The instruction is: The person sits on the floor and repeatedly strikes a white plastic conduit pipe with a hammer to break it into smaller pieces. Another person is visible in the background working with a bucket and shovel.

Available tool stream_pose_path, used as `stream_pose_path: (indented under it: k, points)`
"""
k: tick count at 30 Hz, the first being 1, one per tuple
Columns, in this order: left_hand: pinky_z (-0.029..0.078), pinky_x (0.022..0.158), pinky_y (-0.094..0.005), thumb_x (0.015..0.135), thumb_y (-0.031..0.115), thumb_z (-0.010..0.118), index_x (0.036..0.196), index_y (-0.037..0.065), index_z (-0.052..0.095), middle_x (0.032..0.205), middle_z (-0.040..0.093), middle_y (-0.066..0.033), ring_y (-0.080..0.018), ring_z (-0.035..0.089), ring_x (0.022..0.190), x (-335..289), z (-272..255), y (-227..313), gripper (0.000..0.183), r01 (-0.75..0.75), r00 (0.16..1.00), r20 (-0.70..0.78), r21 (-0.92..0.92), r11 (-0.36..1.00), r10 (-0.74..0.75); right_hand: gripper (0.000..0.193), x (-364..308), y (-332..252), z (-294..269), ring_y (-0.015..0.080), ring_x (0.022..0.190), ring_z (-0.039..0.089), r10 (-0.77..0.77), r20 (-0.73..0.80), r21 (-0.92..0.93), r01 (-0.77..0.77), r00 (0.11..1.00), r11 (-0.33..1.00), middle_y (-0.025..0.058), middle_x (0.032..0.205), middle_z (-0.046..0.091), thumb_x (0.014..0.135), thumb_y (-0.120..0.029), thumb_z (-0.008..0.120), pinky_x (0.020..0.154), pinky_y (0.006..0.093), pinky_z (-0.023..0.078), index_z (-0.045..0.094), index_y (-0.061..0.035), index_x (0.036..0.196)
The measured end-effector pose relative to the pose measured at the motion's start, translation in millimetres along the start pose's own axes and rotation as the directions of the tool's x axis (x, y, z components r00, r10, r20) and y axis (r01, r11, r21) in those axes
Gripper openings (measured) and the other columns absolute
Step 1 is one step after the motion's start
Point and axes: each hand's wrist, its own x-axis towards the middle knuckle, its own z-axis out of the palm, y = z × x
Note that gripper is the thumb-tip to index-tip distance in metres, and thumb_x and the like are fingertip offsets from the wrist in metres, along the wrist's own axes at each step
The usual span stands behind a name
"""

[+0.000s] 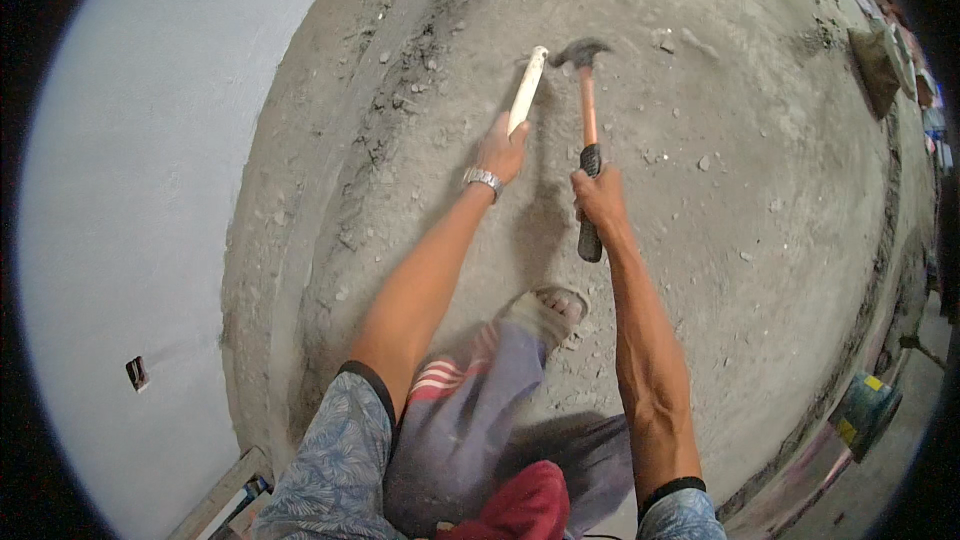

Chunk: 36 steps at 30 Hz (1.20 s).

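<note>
My left hand point(502, 150), with a metal watch on its wrist, is closed round the lower end of a pale, cream-coloured stick or pipe piece point(527, 95); I cannot tell its material. My right hand point(602, 198) grips the black handle of a claw hammer point(588, 105) with an orange-brown shaft. Its dark head is just to the right of the stick's far end; whether they touch cannot be made out. Both tools are over the rough grey ground point(660, 250).
A pale wall point(140, 190) with a small recessed box point(137, 374) runs along the left. Loose rubble point(385, 105) lines a groove beside it. A brown sack-like object point(876, 75) is at far right, and a dark box with yellow patches point(862, 412) at lower right. My sandalled foot point(560, 312) is below my hands.
</note>
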Motion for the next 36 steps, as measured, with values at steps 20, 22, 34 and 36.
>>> stream_pose_path:
  k: [20, 22, 34, 36]
  points:
    - [0.045, 0.058, -0.04, 0.094, 0.041, 0.045, 0.107, 0.003, 0.053, 0.076, 0.058, -0.0138, -0.0267, 0.057, 0.063, 19.7, 5.9, 6.4, 0.04, 0.01, 0.999, 0.033, -0.066, 0.998, -0.008, 0.014, 8.7, -4.7, 4.7, 0.013, 0.043, 0.05, 0.043, -0.086, 0.263, -0.019, 0.995, 0.965, 0.0024, 0.057, 0.05, 0.081, -0.009, 0.057, 0.039, 0.0297, 0.043, 0.047, -0.0035, 0.074]
    - [0.045, 0.05, -0.0367, 0.094, 0.041, 0.044, 0.106, 0.005, 0.053, 0.069, 0.055, -0.0092, -0.0207, 0.055, 0.052, 22.3, 10.3, -5.2, 0.039, -0.035, 0.999, -0.01, -0.053, 0.998, 0.035, 0.013, 4.2, 0.0, -6.7, 0.0125, 0.043, 0.05, 0.057, -0.135, 0.259, -0.02, 0.989, 0.966, 0.0017, 0.057, 0.049, 0.081, -0.009, 0.057, 0.039, 0.0294, 0.043, 0.047, -0.0044, 0.074]
    - [0.042, 0.042, -0.0298, 0.094, 0.038, 0.047, 0.107, 0.005, 0.05, 0.063, 0.048, -0.001, -0.0125, 0.047, 0.047, 23.5, 12.8, -14.2, 0.036, 0.058, 0.998, 0.049, -0.174, 0.983, -0.05, 0.017, 32.6, 8.1, 30.5, 0.0148, 0.042, 0.051, -0.184, -0.123, -0.064, 0.177, 0.975, 0.982, 0.0016, 0.055, 0.048, 0.081, -0.012, 0.059, 0.039, 0.0318, 0.043, 0.046, -0.0014, 0.079]
    - [0.042, 0.041, -0.0287, 0.094, 0.038, 0.047, 0.106, 0.006, 0.049, 0.062, 0.046, 0.0004, -0.0109, 0.046, 0.047, 22.2, 12.1, -36.2, 0.035, 0.042, 0.997, -0.055, -0.042, 0.998, -0.044, 0.017, 28.8, -2.6, 23.8, 0.0152, 0.042, 0.051, -0.091, -0.005, -0.066, 0.091, 0.996, 0.994, 0.0017, 0.055, 0.048, 0.08, -0.013, 0.059, 0.039, 0.0323, 0.043, 0.046, -0.001, 0.078]
